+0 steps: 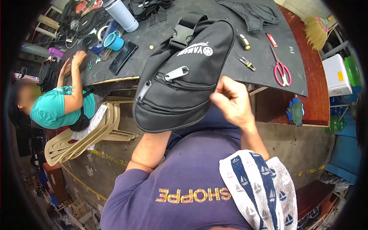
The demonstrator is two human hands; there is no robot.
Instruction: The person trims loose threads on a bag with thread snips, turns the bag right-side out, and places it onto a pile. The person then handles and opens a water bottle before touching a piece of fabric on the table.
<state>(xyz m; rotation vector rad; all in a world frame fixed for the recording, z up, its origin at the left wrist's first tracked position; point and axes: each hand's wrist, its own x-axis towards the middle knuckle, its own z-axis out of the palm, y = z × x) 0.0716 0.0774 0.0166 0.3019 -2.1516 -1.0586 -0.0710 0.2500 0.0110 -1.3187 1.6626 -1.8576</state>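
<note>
A black belt bag with a white YAMAHA print, two zippers with grey pullers and a black side-release buckle is held up over the table edge. My left forearm runs up behind the bag, which rests on my left hand; its fingers are hidden. Beside the bag's right edge is my right hand, fingers curled in and thumb against them. Whatever it may pinch there is too small to make out.
On the dark tabletop lie red-handled scissors, thread snips, a yellow-black screwdriver, a red cutter, a phone and a blue mug. A co-worker sits at left, near stacked beige chairs.
</note>
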